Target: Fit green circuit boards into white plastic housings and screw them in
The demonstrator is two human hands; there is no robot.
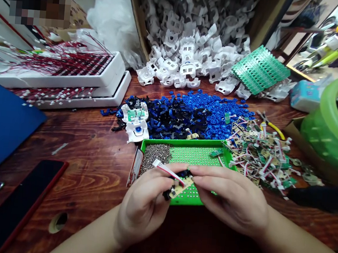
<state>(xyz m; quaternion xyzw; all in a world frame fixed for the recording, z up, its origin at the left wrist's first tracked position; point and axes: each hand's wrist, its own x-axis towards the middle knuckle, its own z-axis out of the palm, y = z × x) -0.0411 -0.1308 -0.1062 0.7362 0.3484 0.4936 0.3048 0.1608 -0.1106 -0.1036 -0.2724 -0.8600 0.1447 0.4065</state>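
Both hands [186, 200] pinch circuit board [181, 186], long axis tilted up-right.

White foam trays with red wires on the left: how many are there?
2: an upper foam tray holding red wires, stacked on a lower foam tray, at the table's far left. More may be hidden beneath.

evenly and brightly lit from overhead; soft shadows beneath both hands. mild glare on wooden table [96, 152]. strong wide-angle bending at edges; top-left corner pixelated.
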